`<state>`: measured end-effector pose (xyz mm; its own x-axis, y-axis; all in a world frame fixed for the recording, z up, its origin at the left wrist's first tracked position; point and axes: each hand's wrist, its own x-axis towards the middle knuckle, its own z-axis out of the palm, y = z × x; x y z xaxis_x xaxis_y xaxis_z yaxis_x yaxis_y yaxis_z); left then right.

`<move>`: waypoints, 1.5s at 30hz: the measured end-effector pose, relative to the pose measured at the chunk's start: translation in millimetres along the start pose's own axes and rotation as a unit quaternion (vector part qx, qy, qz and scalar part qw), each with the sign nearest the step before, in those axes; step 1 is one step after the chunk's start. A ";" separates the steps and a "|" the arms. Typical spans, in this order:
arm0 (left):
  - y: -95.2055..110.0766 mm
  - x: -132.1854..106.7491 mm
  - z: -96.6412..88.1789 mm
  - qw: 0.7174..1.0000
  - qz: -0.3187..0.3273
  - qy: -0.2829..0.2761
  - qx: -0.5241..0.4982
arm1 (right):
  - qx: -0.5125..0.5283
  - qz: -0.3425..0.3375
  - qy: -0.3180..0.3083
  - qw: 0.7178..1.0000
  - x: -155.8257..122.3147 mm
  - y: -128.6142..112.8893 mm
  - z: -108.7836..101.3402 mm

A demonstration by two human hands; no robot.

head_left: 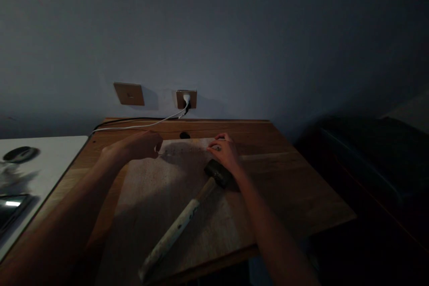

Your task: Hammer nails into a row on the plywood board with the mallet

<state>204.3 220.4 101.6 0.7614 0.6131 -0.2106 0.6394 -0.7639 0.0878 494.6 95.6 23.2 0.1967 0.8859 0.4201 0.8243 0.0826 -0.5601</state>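
Observation:
A pale wooden board (150, 192) lies on the brown wooden table, with a row of small dark specks (191, 149), perhaps nails or holes, along its far edge. At the left end of that row my left hand (145, 144) is closed, and a thin light sliver shows at its fingertips, too small to name. My right hand (226, 149) curls its fingers in a pinch at the far right corner; what lies between them cannot be made out. A hammer (179, 223) with a dark blocky head and worn pale handle rests diagonally on the board, its head beside my right wrist.
Behind the wooden table (284, 178), a wall socket (186, 99) holds a white plug with a white cable (140, 127) and a black one. Another wall plate (129, 94) is nearby. At left, a white surface (63, 147) bears a dark round object (20, 154) and a glossy device (11, 210).

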 end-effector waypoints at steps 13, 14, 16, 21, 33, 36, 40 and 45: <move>-0.6 -1.1 -1.6 1.000 -0.003 -0.004 0.010 | -0.008 0.006 -0.015 1.000 1.0 -1.2 -2.4; -1.7 -0.8 -0.7 1.000 0.000 0.000 0.004 | -0.007 0.005 -0.015 1.000 0.9 -1.5 -2.7; -4.0 -0.1 1.6 1.000 0.001 0.007 -0.005 | -0.005 0.002 -0.013 1.000 0.7 -2.0 -3.0; -7.0 2.6 4.6 1.000 0.000 0.019 -0.006 | -0.008 -0.003 -0.009 1.000 0.2 -3.7 -2.8; -8.3 2.2 -2.4 0.997 0.047 0.063 -0.023 | 0.047 0.038 0.052 0.997 7.2 -2.0 -11.8; -6.9 3.8 0.3 0.996 0.054 0.056 -0.051 | 0.053 0.050 0.052 0.996 7.6 2.0 -14.3; -6.1 5.1 1.4 0.997 0.030 0.046 -0.062 | 0.059 0.053 0.056 0.995 7.7 6.7 -17.4; -6.7 6.7 0.9 0.996 0.045 0.062 -0.049 | 0.053 0.039 0.044 0.997 8.8 10.7 -21.0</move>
<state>205.1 229.4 98.7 0.8201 0.5671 -0.0762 0.5699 -0.7975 0.1979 516.4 94.7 35.9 0.3083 0.8483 0.4305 0.7453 0.0659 -0.6635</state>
